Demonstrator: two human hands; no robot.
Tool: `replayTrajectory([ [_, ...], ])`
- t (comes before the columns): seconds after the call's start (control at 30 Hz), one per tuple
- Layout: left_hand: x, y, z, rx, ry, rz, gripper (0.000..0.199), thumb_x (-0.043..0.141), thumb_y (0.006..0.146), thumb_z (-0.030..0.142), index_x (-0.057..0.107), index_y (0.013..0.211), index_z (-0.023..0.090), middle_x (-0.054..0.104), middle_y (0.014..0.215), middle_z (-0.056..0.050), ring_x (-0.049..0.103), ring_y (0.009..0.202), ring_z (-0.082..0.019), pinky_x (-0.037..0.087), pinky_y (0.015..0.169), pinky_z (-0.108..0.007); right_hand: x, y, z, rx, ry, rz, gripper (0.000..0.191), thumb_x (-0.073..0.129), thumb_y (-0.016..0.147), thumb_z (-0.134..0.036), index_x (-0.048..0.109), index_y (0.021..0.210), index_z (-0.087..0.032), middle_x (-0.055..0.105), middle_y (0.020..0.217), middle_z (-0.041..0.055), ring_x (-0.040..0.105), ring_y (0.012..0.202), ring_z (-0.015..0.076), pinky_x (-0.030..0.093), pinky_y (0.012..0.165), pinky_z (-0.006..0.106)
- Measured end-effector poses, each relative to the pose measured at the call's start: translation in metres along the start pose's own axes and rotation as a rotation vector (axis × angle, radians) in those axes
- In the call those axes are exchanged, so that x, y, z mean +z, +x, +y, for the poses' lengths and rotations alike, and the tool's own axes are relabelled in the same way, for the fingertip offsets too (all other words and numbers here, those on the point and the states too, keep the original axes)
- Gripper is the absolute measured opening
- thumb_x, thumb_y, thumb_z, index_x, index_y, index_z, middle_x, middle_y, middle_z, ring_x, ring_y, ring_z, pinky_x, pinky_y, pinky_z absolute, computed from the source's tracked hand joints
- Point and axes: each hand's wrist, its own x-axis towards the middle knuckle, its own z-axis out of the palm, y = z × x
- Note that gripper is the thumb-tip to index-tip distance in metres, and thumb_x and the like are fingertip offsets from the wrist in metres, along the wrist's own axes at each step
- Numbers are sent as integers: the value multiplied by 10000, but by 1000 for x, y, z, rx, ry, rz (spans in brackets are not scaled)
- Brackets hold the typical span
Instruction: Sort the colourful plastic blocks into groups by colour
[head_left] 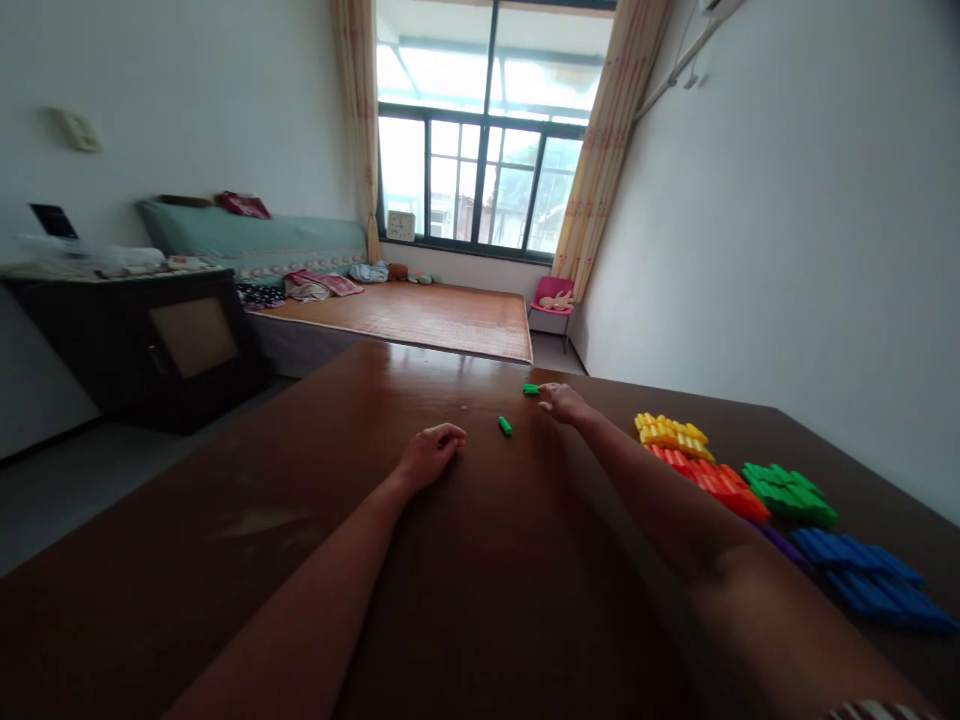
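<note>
On the dark brown table (465, 560) my left hand (430, 455) rests with its fingers curled together; what they hold, if anything, is hidden. A single green piece (505, 426) lies to the right of it, touched by neither hand. Farther back, my right hand (562, 402) reaches out with its fingertips at small green pieces (531, 389) near the table's far edge. Its thumb is apart from the fingers, and whether it grips the pieces is too small to tell.
At the right lie piles of yellow (670, 433), red (709, 480), green (789, 493) and blue pieces (870, 575), with a purple one (784, 545) partly behind my right arm. Beyond the table are a bed (435, 315), a pink chair (551, 297) and a dark cabinet (127, 340).
</note>
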Motion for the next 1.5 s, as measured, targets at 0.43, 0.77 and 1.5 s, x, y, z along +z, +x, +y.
replayTrajectory([
  [0.43, 3, -1, 3, -23, 76, -6, 203, 556, 812, 272, 715, 933, 231, 738, 890, -21, 652, 815, -183, 476, 754, -276, 26, 28, -29, -3, -6, -29, 195, 549, 853, -146, 674, 1000, -170, 653, 1136, 104, 584, 1082, 185, 395, 953, 277],
  [0.77, -4, 8, 6, 32, 3, -68, 372, 591, 745, 519, 708, 920, 213, 733, 859, -27, 657, 824, -220, 484, 800, -305, -19, -104, 2, -105, 40, -180, 274, 718, 753, -283, 691, 1023, -244, 702, 1063, 20, 567, 1080, 227, 424, 939, 292],
  [1.5, -8, 15, 3, 11, 127, -77, 546, 557, 704, 652, 706, 971, 200, 749, 937, -40, 676, 901, -246, 503, 810, -301, -59, -268, 300, 441, -92, 6, 539, 658, 722, -406, 582, 1247, -314, 632, 1222, 75, 469, 1230, 334, 401, 956, 524],
])
